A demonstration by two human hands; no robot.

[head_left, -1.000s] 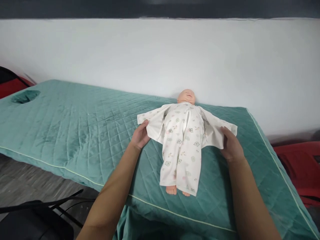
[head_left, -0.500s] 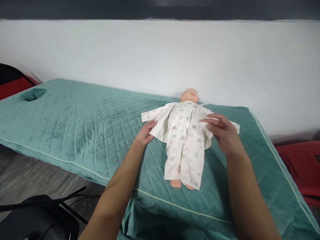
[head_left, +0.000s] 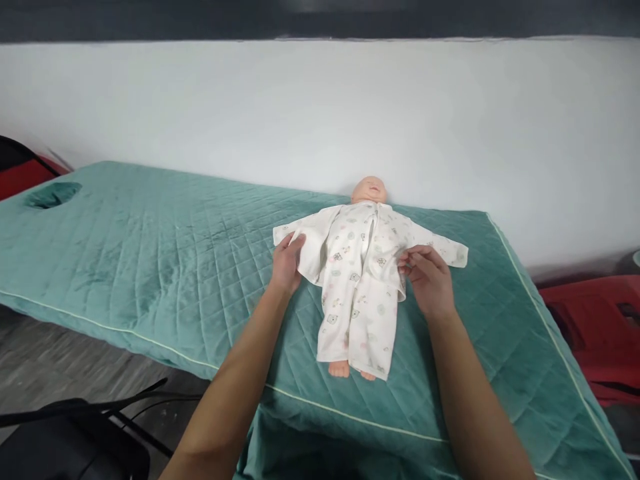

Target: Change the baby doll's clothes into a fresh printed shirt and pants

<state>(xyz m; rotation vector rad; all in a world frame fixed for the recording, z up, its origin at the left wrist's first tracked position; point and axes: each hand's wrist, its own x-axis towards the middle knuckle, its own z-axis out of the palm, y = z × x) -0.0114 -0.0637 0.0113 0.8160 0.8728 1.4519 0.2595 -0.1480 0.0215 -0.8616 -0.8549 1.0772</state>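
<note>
A baby doll [head_left: 370, 190] lies face up on a green quilted bed cover [head_left: 200, 253], its feet towards me. It wears white printed pants [head_left: 334, 317] and a white printed baby jacket [head_left: 383, 243] with both sleeves spread out. The jacket's front panel on my left is turned back, plain inner side showing. That panel's edge is pinched between the thumb and fingers of my left hand [head_left: 287, 264]. My right hand [head_left: 429, 273] has its fingers closed at the jacket's side edge on the right, where the panel lies over the doll's front. The fingertips there are partly hidden.
Behind the bed runs a white wall [head_left: 225, 107]. A red chair [head_left: 595, 327] stands past the bed's right edge. At the lower left is a black chair [head_left: 70, 440]. The cover has a hole [head_left: 54, 195] near its far left end.
My right hand has come down and the panel it was lifting now lies flatter over the doll's front. My left hand keeps its hold. The view has shifted slightly to the right.
</note>
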